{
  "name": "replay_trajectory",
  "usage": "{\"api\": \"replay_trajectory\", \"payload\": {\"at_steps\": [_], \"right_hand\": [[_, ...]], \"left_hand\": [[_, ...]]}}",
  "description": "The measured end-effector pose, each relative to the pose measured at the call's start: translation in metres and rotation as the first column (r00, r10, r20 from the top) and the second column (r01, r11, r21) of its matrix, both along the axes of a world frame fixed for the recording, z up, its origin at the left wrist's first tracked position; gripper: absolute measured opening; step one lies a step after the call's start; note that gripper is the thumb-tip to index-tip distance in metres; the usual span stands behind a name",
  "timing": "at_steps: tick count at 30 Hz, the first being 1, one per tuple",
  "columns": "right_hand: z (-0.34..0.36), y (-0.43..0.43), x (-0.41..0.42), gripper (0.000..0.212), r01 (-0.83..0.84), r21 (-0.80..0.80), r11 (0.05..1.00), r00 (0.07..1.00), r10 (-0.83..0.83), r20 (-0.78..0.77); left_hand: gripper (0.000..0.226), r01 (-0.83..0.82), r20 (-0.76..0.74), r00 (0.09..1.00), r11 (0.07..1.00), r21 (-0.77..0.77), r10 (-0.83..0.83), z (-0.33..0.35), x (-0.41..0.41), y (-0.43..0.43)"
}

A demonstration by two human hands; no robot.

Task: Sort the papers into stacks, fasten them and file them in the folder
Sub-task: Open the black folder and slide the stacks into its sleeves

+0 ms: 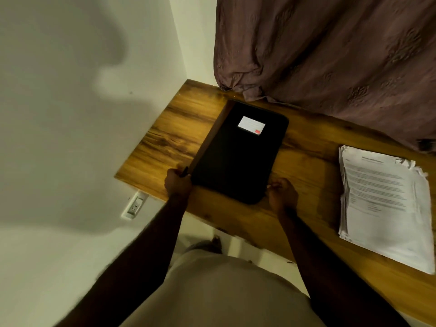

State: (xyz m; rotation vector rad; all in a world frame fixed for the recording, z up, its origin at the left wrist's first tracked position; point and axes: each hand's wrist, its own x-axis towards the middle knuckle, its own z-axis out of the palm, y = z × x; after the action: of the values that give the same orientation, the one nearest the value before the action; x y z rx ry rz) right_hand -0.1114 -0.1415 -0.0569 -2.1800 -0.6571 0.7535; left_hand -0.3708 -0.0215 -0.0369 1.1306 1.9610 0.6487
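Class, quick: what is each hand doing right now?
Left hand: grips the near-left corner of the black folder.
Right hand: fingers curled at its edge; hold cannot be told.

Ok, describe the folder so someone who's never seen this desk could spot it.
Find the wooden desk below the brown curtain. The folder lies on its left part: flat, black, with a small white label, unlike the white paper stack to its right.

Wooden desk point(179, 128) in white-walled corner point(70, 114); brown curtain point(330, 55); wall socket point(134, 207).
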Motion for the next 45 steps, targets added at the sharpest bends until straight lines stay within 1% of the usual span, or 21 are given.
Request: {"api": "replay_trajectory", "payload": {"at_steps": [5, 7, 11, 13, 16, 18, 19, 20, 21, 23, 24, 26, 27, 29, 31, 33, 35, 37, 40, 42, 45], "right_hand": [[0.001, -0.005, -0.006, 0.023, -0.105, -0.033, 0.994, 0.994, 0.106, 0.024], [0.002, -0.007, -0.011, 0.025, -0.093, -0.042, 0.995, 0.996, 0.093, 0.008], [0.002, -0.009, -0.017, 0.027, -0.083, -0.034, 0.996, 0.997, 0.083, 0.007], [0.001, -0.008, -0.018, 0.026, -0.066, -0.048, 0.997, 0.997, 0.063, -0.052], [0.006, -0.007, -0.026, 0.025, -0.05, -0.032, 0.998, 0.977, 0.042, -0.211], [0.01, -0.008, -0.031, 0.016, -0.169, -0.057, 0.984, 0.953, 0.148, -0.263], [0.011, -0.008, -0.034, 0.009, -0.282, -0.07, 0.957, 0.916, 0.247, -0.317], [0.015, -0.008, -0.039, 0.002, -0.401, -0.053, 0.915, 0.846, 0.347, -0.405], [0.016, -0.008, -0.045, 0.008, -0.515, -0.045, 0.856, 0.779, 0.445, -0.441], [0.017, 0.0, -0.054, 0.017, -0.669, -0.063, 0.74, 0.707, 0.609, -0.359], [0.018, 0.006, -0.056, 0.02, -0.698, -0.068, 0.713, 0.694, 0.649, -0.312], [0.026, 0.024, -0.051, 0.02, -0.697, -0.049, 0.716, 0.698, 0.66, -0.278], [0.031, 0.036, -0.044, 0.02, -0.687, -0.046, 0.725, 0.711, 0.659, -0.245], [0.044, 0.06, -0.027, 0.017, -0.654, -0.061, 0.754, 0.753, 0.641, -0.151], [0.051, 0.083, -0.007, 0.015, -0.595, -0.062, 0.802, 0.801, 0.584, -0.133], [0.057, 0.109, 0.011, 0.014, -0.564, -0.067, 0.823, 0.824, 0.556, -0.108], [0.062, 0.132, 0.028, 0.013, -0.579, -0.09, 0.811, 0.815, 0.577, -0.044], [0.064, 0.153, 0.041, 0.011, -0.573, -0.068, 0.817, 0.82, 0.571, -0.046], [0.061, 0.179, 0.053, 0.013, -0.582, -0.048, 0.812, 0.813, 0.583, 0.007], [0.058, 0.194, 0.057, 0.007, -0.598, -0.013, 0.802, 0.801, 0.598, 0.018], [0.052, 0.217, 0.06, 0.013, -0.63, 0.013, 0.777, 0.777, 0.63, -0.017]], "left_hand": [[0.041, -0.102, 0.15, 0.983, 0.994, -0.049, 0.109, 0.004, 0.002, -0.012], [0.041, -0.134, 0.168, 0.976, 0.989, -0.053, 0.142, 0.006, 0.003, -0.014], [0.042, -0.128, 0.176, 0.975, 0.99, -0.065, 0.137, 0.003, 0.006, -0.018], [0.047, -0.117, 0.222, 0.965, 0.988, -0.106, 0.138, 0.002, 0.01, -0.02], [0.053, -0.138, 0.251, 0.954, 0.984, -0.111, 0.162, 0.006, 0.015, -0.02], [0.056, -0.146, 0.223, 0.962, 0.986, -0.075, 0.159, 0.013, 0.016, -0.015], [0.06, -0.145, 0.187, 0.97, 0.988, -0.054, 0.153, 0.015, 0.016, -0.009], [0.065, -0.136, 0.139, 0.98, 0.99, -0.038, 0.14, 0.019, 0.016, -0.003], [0.069, -0.104, 0.063, 0.992, 0.994, -0.031, 0.106, 0.023, 0.017, 0.003], [0.075, 0.023, -0.168, 0.986, 1.0, 0.008, -0.021, 0.028, 0.023, 0.014], [0.076, 0.116, -0.284, 0.954, 0.992, 0.052, -0.097, 0.028, 0.027, 0.019], [0.076, 0.331, -0.43, 0.868, 0.935, 0.127, -0.249, 0.03, 0.041, 0.029], [0.077, 0.418, -0.451, 0.829, 0.902, 0.109, -0.33, 0.03, 0.052, 0.037], [0.083, 0.529, -0.431, 0.768, 0.848, 0.009, -0.474, 0.032, 0.075, 0.053], [0.089, 0.609, -0.395, 0.707, 0.789, -0.083, -0.587, 0.032, 0.096, 0.066], [0.09, 0.675, -0.397, 0.642, 0.729, -0.112, -0.655, 0.03, 0.111, 0.081], [0.093, 0.71, -0.378, 0.604, 0.689, -0.146, -0.702, 0.032, 0.12, 0.097], [0.099, 0.73, -0.326, 0.589, 0.66, -0.179, -0.739, 0.032, 0.128, 0.117], [0.116, 0.77, -0.307, 0.559, 0.62, -0.154, -0.77, 0.023, 0.136, 0.146], [0.109, 0.789, -0.28, 0.539, 0.593, -0.163, -0.795, 0.032, 0.142, 0.154], [0.103, 0.834, -0.308, 0.454, 0.52, -0.182, -0.836, 0.044, 0.153, 0.163]]}}
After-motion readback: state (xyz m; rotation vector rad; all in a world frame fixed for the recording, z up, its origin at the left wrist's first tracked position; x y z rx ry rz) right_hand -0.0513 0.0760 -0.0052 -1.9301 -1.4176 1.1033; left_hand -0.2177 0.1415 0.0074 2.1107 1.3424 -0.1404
